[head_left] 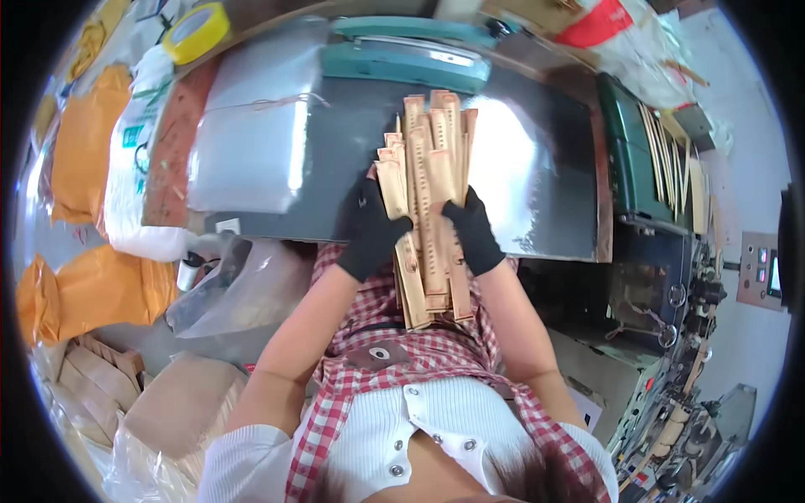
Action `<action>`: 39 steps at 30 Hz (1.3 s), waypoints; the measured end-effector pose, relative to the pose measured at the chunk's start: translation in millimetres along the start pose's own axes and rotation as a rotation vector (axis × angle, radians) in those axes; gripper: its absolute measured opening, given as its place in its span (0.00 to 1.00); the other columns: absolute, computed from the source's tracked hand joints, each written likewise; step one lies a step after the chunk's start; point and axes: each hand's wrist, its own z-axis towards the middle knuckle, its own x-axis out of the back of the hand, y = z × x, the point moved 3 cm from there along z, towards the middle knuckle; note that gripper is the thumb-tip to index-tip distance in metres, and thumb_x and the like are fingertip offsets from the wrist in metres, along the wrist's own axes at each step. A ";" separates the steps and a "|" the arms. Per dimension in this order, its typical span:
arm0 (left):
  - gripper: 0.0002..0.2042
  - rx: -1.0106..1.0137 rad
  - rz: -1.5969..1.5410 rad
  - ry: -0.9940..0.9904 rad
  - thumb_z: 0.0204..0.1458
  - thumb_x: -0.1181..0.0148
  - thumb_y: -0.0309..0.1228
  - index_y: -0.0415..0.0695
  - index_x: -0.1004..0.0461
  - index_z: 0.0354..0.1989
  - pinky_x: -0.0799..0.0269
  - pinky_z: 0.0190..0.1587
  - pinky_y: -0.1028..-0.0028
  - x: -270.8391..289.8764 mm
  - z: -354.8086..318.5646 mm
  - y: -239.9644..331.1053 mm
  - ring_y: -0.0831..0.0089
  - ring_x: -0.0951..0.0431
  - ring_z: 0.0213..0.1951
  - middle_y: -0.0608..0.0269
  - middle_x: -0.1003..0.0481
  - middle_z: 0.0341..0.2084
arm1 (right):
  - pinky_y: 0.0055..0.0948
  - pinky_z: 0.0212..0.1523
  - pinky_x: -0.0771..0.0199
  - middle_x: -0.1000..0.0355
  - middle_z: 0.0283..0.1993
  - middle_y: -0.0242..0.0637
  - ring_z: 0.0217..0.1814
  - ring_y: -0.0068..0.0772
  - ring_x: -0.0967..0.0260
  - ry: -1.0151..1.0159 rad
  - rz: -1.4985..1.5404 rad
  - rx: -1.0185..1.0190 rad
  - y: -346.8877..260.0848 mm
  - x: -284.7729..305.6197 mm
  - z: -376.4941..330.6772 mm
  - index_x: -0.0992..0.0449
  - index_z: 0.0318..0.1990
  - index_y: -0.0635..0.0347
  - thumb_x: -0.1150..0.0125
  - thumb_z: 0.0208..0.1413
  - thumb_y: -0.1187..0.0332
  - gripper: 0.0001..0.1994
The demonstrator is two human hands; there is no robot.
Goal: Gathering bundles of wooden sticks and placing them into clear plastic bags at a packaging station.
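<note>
Between my two hands is an uneven bundle of long, narrow tan paper packets (426, 197) with red marks and printing, their ends staggered. My left hand (373, 230), in a black fingerless-looking glove, is closed on the bundle's left side with the thumb on top. From the right, my right hand (475, 233), gloved the same way, grips the opposite side. The packets point away from me, over the near edge of the dark tabletop (344, 151), and their near ends reach above my lap. What is inside the packets is hidden.
A stack of clear plastic bags (247, 155) lies on the left of the tabletop, with a teal machine (407, 60) behind it. Yellow tape (198, 33) sits far left. At right stands a dark green bin (641, 155) holding similar strips. Orange packages (92, 147) lie left.
</note>
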 end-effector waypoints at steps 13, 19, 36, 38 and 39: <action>0.60 0.287 0.275 0.248 0.33 0.27 0.42 0.37 0.67 0.68 0.50 0.65 0.63 28.9 47.8 5.5 0.49 0.50 0.65 0.38 0.50 0.62 | 0.43 0.52 0.35 0.35 0.50 0.56 0.54 0.57 0.37 0.621 -1.305 0.363 -61.7 34.3 39.9 0.37 0.52 0.66 0.37 0.46 0.56 0.30; 0.57 0.234 0.412 0.208 0.31 0.27 0.35 0.37 0.64 0.68 0.43 0.62 0.64 19.7 56.8 -11.2 0.50 0.41 0.61 0.41 0.44 0.59 | 0.47 0.41 0.30 0.30 0.40 0.52 0.43 0.56 0.31 0.210 -1.203 0.367 -43.2 1.2 61.7 0.31 0.38 0.61 0.37 0.44 0.61 0.17; 0.57 0.221 0.814 0.147 0.31 0.26 0.42 0.38 0.61 0.67 0.43 0.62 0.62 -4.5 56.4 21.7 0.48 0.42 0.60 0.39 0.42 0.58 | 0.35 0.38 0.30 0.25 0.34 0.48 0.36 0.43 0.27 0.115 -0.473 0.220 -28.5 106.4 87.7 0.27 0.39 0.66 0.42 0.46 0.66 0.15; 0.57 0.337 0.674 0.147 0.32 0.27 0.40 0.38 0.63 0.67 0.45 0.62 0.62 4.6 59.8 14.9 0.47 0.45 0.61 0.40 0.44 0.59 | 0.35 0.38 0.30 0.25 0.35 0.49 0.36 0.41 0.27 0.036 -0.344 0.124 -26.5 107.8 89.2 0.27 0.39 0.67 0.42 0.46 0.66 0.14; 0.55 0.328 0.561 0.158 0.33 0.28 0.38 0.38 0.61 0.67 0.45 0.63 0.62 16.1 61.2 6.3 0.48 0.44 0.61 0.40 0.44 0.59 | 0.35 0.39 0.30 0.26 0.34 0.48 0.36 0.44 0.27 0.076 -0.368 0.176 -32.9 106.0 85.2 0.28 0.40 0.67 0.42 0.46 0.67 0.15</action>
